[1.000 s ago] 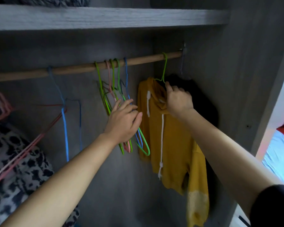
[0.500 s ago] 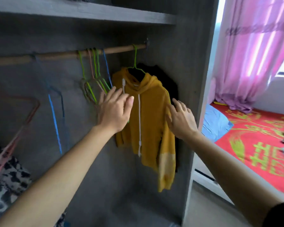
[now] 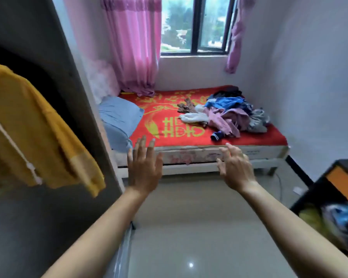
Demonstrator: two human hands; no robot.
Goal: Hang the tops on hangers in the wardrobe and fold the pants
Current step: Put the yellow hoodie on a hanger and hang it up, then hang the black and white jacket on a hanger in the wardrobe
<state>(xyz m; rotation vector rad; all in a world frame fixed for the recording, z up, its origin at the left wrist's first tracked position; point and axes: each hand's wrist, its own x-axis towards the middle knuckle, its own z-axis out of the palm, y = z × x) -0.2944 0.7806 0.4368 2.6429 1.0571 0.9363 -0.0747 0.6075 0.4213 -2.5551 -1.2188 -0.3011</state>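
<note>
A yellow hoodie [image 3: 28,125] with a white drawstring hangs inside the wardrobe [image 3: 72,93] at the left edge of the view. A pile of mixed clothes [image 3: 231,115], blue, pink, white and grey, lies on the red bed cover [image 3: 169,125] across the room. My left hand [image 3: 144,167] and my right hand [image 3: 236,169] are held out in front of me above the floor, fingers spread, holding nothing. Both are well short of the bed and apart from the hoodie.
A blue pillow [image 3: 119,117] lies at the bed's left end beside pink curtains [image 3: 133,45]. A dark cabinet [image 3: 329,187] with cloth on it stands at the right. Tiled floor [image 3: 199,227] stretches between me and the bed frame [image 3: 209,157].
My view has swung right, from the wardrobe rail to the bed. Both hands have left the hoodie and the hangers and now hover empty over the floor.
</note>
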